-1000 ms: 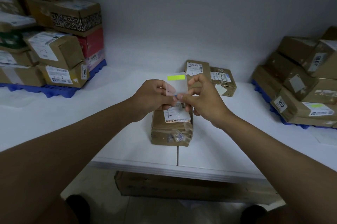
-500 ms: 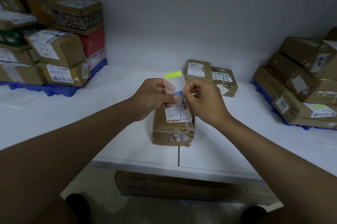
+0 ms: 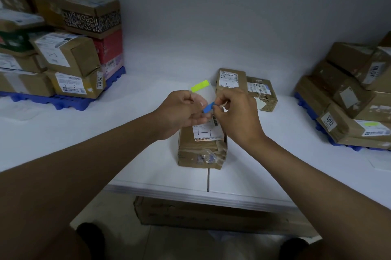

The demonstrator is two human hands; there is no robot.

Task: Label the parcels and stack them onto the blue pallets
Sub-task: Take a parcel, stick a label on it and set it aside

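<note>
Parcel [image 3: 202, 146] just beneath both hands [image 3: 211, 111]

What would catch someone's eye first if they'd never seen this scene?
Most likely the two hands meeting at the centre: the left hand holds a clear sheet with a bright yellow-green sticker on it, while the right hand pinches a blue sticker. Directly below them a brown parcel lies on the white table. Stacked parcels on blue pallets frame the scene at far left and far right.

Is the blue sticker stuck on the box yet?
Not yet. The blue sticker is pinched by the right hand in the air above the box, partly peeled from the sheet.
</note>
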